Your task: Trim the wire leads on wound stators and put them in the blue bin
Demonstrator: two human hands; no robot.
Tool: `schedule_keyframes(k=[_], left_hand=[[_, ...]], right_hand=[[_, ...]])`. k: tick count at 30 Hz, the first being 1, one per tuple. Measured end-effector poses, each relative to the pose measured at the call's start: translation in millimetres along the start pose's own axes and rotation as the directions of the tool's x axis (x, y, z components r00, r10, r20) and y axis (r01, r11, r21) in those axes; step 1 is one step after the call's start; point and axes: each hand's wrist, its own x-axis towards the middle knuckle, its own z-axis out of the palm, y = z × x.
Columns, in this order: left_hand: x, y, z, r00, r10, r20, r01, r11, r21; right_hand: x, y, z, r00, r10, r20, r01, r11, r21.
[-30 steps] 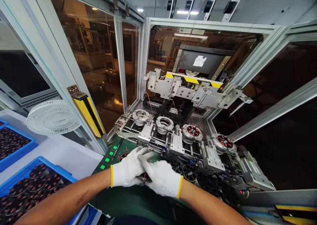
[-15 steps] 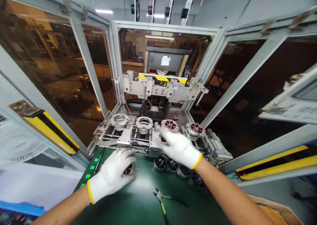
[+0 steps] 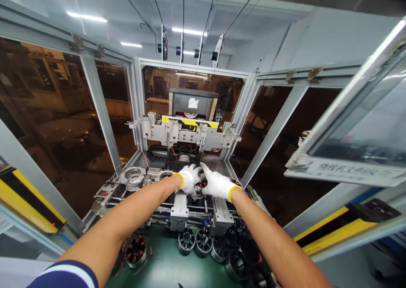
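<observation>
From the head camera, both white-gloved hands are in over the machine, side by side: the left hand (image 3: 190, 180) on one side, the right hand (image 3: 217, 183) on the other, and between them a dark wound core (image 3: 202, 180) with flecks of red, down among the fixtures and mostly covered by the gloves. The fingers on both sides are part-bent, curved in towards that core, a small gap between the two sets; whether either hand has a firm hold, I cannot tell. Off to the left sits a bare metal ring fixture (image 3: 133, 183), and beside it a second ring (image 3: 162, 176), part-hidden by the left forearm. Down in front, on the green table (image 3: 168, 264), a red-wound core (image 3: 136, 251) lies below the left forearm, and over to the right there's a cluster of dark cores (image 3: 203, 242), several touching. Above the hands, the metal crossplate (image 3: 187, 136) carries its yellow-and-black strip (image 3: 189, 122).
</observation>
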Motion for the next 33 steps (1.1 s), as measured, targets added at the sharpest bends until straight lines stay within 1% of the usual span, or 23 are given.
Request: schedule_keyframes(k=[4,7,9,10,12,14,15,16,17,18,19,20,21,22,23,24,25,26,27,28,30,31,33], left_hand=[[-6.9,2.8,6.0,0.999,-0.013,-0.036,0.014,0.999,0.03],[-9.3,6.8,5.6,0.998,-0.032,-0.046,0.034,0.998,0.048],[-9.5,8.3,-0.2,0.998,-0.023,-0.065,0.028,0.997,0.068],[-9.6,8.5,-6.1,0.996,-0.017,-0.084,0.024,0.996,0.08],[-12.1,8.3,-24.9,0.991,-0.02,-0.136,0.033,0.995,0.096],[-22.1,8.8,-50.2,0.973,-0.041,-0.228,0.062,0.994,0.087],[-31.5,9.9,-63.0,0.96,-0.055,-0.274,0.078,0.994,0.074],[-44.4,11.9,-74.2,0.923,-0.045,-0.383,0.073,0.996,0.058],[-60.9,14.9,-82.5,0.886,-0.016,-0.463,0.041,0.998,0.043],[-80.8,19.2,-87.0,0.863,-0.018,-0.505,0.019,1.0,-0.002],[-103.7,25.4,-87.0,0.862,-0.05,-0.505,0.012,0.997,-0.078],[-128.8,33.4,-82.3,0.873,-0.101,-0.477,0.023,0.986,-0.167],[-155.3,43.4,-73.0,0.883,-0.16,-0.441,0.053,0.968,-0.244],[-182.2,54.9,-59.6,0.883,-0.21,-0.421,0.081,0.95,-0.303],[-208.8,67.3,-42.9,0.896,-0.222,-0.385,0.081,0.933,-0.351],[-234.5,79.6,-23.8,0.907,-0.261,-0.331,0.115,0.909,-0.4],[-258.8,91.1,-3.2,0.915,-0.324,-0.242,0.196,0.879,-0.436],[-281.4,100.8,17.9,0.92,-0.363,-0.148,0.262,0.851,-0.454],[-302.1,108.2,38.4,0.912,-0.406,-0.063,0.336,0.824,-0.457],[-320.7,113.2,57.7,0.878,-0.478,0.008,0.431,0.784,-0.446],[-351.1,116.0,90.6,0.767,-0.632,0.112,0.617,0.679,-0.396],[-362.5,114.5,103.9,0.707,-0.692,0.147,0.69,0.627,-0.362],[-377.3,107.9,124.9,0.618,-0.766,0.179,0.775,0.554,-0.306]], right_hand=[[-0.6,-5.4,15.8,0.997,-0.057,0.048,0.06,0.995,-0.08],[-3.3,-11.7,29.9,0.997,-0.076,0.006,0.075,0.979,-0.19],[-4.3,-14.0,32.5,0.997,-0.075,-0.02,0.067,0.961,-0.268],[-4.6,-14.3,29.8,0.997,-0.071,-0.032,0.058,0.954,-0.295],[-6.7,-14.1,15.4,0.995,-0.059,-0.082,0.03,0.948,-0.318],[-14.3,-16.0,-7.5,0.985,-0.049,-0.163,-0.005,0.95,-0.312],[-21.0,-19.1,-19.9,0.976,-0.051,-0.211,-0.017,0.952,-0.306],[-29.5,-24.0,-31.2,0.964,-0.064,-0.259,-0.018,0.953,-0.302],[-39.6,-31.1,-40.4,0.948,-0.094,-0.306,-0.003,0.953,-0.302],[-51.0,-40.4,-46.8,0.93,-0.135,-0.341,0.028,0.953,-0.303],[-63.2,-51.8,-49.7,0.913,-0.191,-0.359,0.082,0.951,-0.298],[-76.1,-64.8,-49.1,0.898,-0.262,-0.353,0.163,0.944,-0.286],[-89.3,-78.6,-45.2,0.882,-0.342,-0.324,0.262,0.928,-0.265],[-102.6,-92.6,-38.7,0.859,-0.43,-0.277,0.374,0.898,-0.233],[-115.4,-105.7,-30.6,0.827,-0.515,-0.225,0.481,0.856,-0.192],[-127.2,-117.1,-21.6,0.789,-0.585,-0.189,0.566,0.811,-0.147],[-137.5,-125.8,-12.8,0.751,-0.634,-0.183,0.626,0.772,-0.106],[-145.7,-131.6,-4.5,0.722,-0.658,-0.213,0.662,0.747,-0.066],[-151.3,-134.4,3.1,0.704,-0.656,-0.271,0.675,0.737,-0.029],[-154.1,-134.8,10.0,0.695,-0.635,-0.338,0.676,0.737,0.007],[-151.6,-131.7,23.1,0.689,-0.586,-0.426,0.666,0.744,0.055],[-147.2,-130.0,29.9,0.693,-0.577,-0.432,0.661,0.749,0.058],[-136.2,-129.6,44.0,0.707,-0.588,-0.394,0.648,0.761,0.025]])
